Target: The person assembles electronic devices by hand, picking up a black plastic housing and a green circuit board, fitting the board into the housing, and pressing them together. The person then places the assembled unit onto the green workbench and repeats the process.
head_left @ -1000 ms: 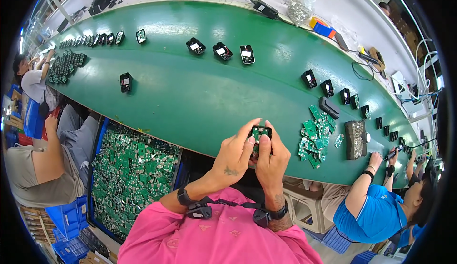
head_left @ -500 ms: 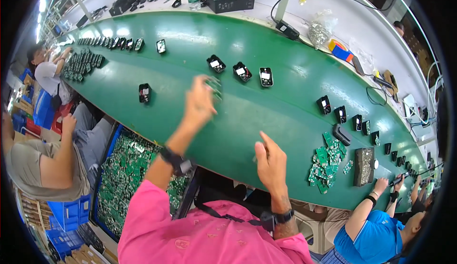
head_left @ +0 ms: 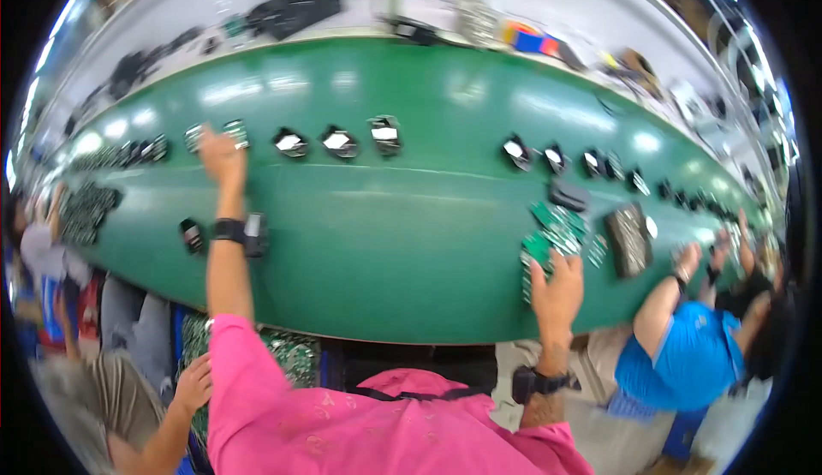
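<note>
Crowding on the left, loose edges on the right

From my end of the head feed, the board-bearing housing [head_left: 236,135] lies on the far left of the green worktop [head_left: 411,252], right at the fingers of the left hand [head_left: 224,160]. Blur hides that grip: I can't tell whether the fingers are closed, or on what. A second board-bearing housing [head_left: 193,138] sits just to the other side of those fingers, so I judge a small sideways slip could knock either one askew.

The right hand [head_left: 561,293] is at the near edge of the pile of green circuit boards [head_left: 541,244], thumb spread from the fingers, with no board clearly held. Those boards overlap at odd angles; pulling one out could drag or scratch its neighbours. The arms reach far apart, and splitting attention between them invites a fumble.

Farther out, the three open black housings [head_left: 340,143] stand right of the left hand, where a careless sweep could catch the nearest. Beyond the pile, the dark rough block [head_left: 629,240] leaves rightward movement little room.
</note>
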The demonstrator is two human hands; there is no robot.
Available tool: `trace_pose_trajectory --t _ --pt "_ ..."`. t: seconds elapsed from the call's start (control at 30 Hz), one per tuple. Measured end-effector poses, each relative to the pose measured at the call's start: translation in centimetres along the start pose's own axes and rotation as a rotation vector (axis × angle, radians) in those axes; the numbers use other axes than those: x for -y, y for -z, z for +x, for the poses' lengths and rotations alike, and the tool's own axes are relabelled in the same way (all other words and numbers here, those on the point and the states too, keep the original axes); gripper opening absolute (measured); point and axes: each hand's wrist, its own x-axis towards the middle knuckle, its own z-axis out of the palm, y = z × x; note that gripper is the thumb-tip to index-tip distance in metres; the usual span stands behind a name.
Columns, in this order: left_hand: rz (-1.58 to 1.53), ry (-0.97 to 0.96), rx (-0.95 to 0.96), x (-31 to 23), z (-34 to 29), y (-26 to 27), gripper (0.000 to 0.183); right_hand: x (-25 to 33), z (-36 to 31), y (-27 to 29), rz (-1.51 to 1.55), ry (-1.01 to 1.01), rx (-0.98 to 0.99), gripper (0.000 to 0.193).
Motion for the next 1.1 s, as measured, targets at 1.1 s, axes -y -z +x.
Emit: trace_pose_trajectory --t 1.1 --pt "-1.599 0.549 1.247 -31.0 -16.4 29.6 0.082 4.1 -5.9 6.0 1.245 -0.123 0.417 0.019"
